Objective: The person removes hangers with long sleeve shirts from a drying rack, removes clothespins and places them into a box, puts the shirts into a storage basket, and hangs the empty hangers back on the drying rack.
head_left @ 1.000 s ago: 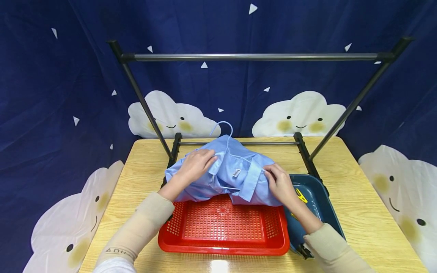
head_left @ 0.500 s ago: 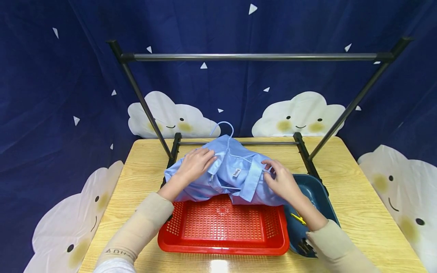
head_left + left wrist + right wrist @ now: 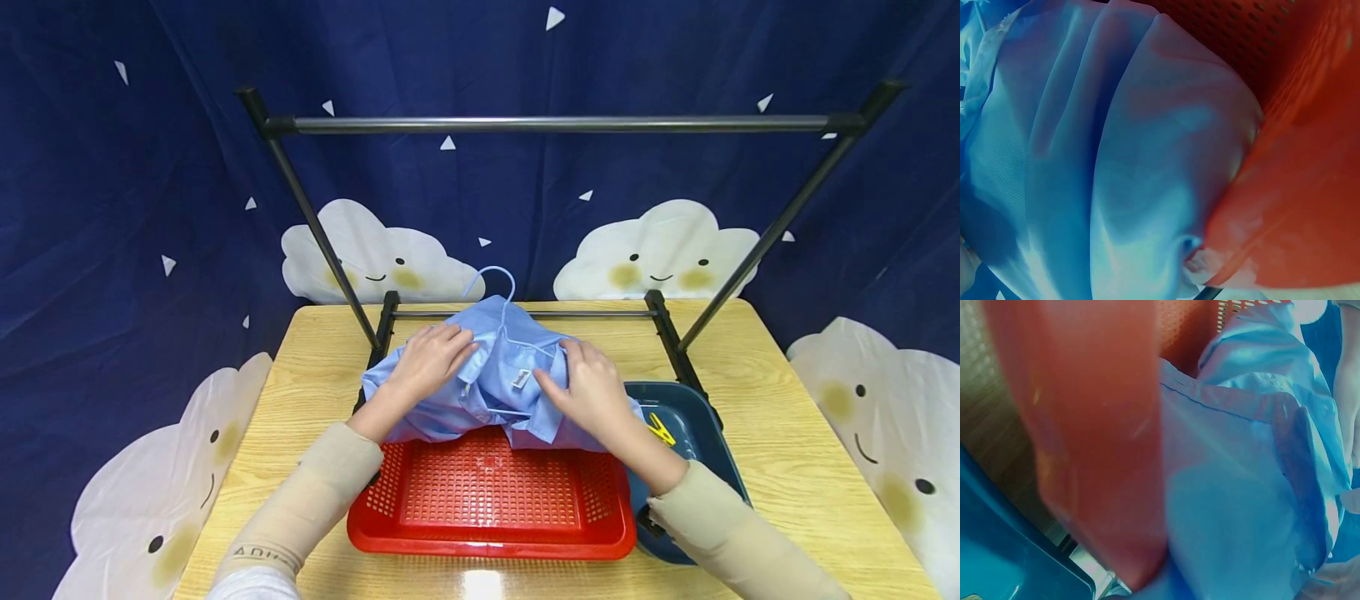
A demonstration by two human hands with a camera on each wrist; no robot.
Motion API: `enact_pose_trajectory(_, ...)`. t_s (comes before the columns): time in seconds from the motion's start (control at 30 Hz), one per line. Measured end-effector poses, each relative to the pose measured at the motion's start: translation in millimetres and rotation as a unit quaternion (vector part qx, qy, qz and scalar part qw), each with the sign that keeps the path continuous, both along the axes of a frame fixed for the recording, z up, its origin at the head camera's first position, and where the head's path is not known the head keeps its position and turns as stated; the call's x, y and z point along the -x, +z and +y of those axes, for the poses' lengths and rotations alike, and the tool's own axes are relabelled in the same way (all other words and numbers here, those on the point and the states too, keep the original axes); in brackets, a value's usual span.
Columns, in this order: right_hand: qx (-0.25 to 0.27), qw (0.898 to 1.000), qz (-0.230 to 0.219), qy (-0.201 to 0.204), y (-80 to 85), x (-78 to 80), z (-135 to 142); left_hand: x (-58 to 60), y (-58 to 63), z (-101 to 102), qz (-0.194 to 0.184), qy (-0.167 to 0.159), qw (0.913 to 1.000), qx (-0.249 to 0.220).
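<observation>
A light blue collared shirt [image 3: 491,396] lies bunched over the back of a red perforated basket [image 3: 491,550]. A pale blue hanger [image 3: 513,287] is inside it, its hook rising from the collar and its wire showing at the neck. My left hand [image 3: 429,362] rests on the shirt's left shoulder, fingers stretched toward the collar. On the right side my right hand [image 3: 596,387] lies over the collar, thumb apart from the fingers beside a white label [image 3: 521,379]. Folds of the shirt fill the left wrist view; in the right wrist view it hangs inside the basket wall.
Behind stands a black-framed rack with a grey horizontal bar [image 3: 555,125]. A dark blue tray [image 3: 716,433] sits to the right of the basket, holding a yellow clothespin [image 3: 661,429] and black items partly hidden by my right sleeve. All stand on a wooden table [image 3: 795,425].
My right hand lets go of the shirt near the hanger's right end, then moves left over the collar with fingers spread. The left hand stays in place.
</observation>
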State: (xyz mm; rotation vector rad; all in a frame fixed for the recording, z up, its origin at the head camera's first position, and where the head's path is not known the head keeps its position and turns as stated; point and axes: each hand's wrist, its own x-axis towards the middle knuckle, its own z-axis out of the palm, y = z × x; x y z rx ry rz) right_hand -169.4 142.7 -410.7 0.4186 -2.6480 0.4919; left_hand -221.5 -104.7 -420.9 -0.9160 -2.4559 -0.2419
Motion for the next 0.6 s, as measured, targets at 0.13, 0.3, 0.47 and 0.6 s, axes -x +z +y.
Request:
enact_pose_trajectory(0.13, -0.050, 0.998, 0.026, -0.014, -3.8, 0.2, -4.4, 0.0, 0.0, -0.2, 0.003, -0.001, 1.0000, 0.000)
enact_pose_trajectory(0.3, -0.067, 0.997, 0.011, -0.021, -7.5, 0.2, -7.3, 0.1, -0.4, -0.4, 0.009, 0.000, 1.0000, 0.001)
enact_pose_trajectory(0.47, -0.061, 0.998, 0.006, -0.014, -8.4, -0.3, -7.1, -0.1, -0.5, -0.5, 0.010, -0.001, 0.9999, -0.001)
enact_pose_trajectory(0.6, -0.065, 0.998, 0.006, -0.010, -6.0, -1.5, -5.6, -0.8, 0.5, -0.9, 0.000, -0.001, 1.0000, -0.005)
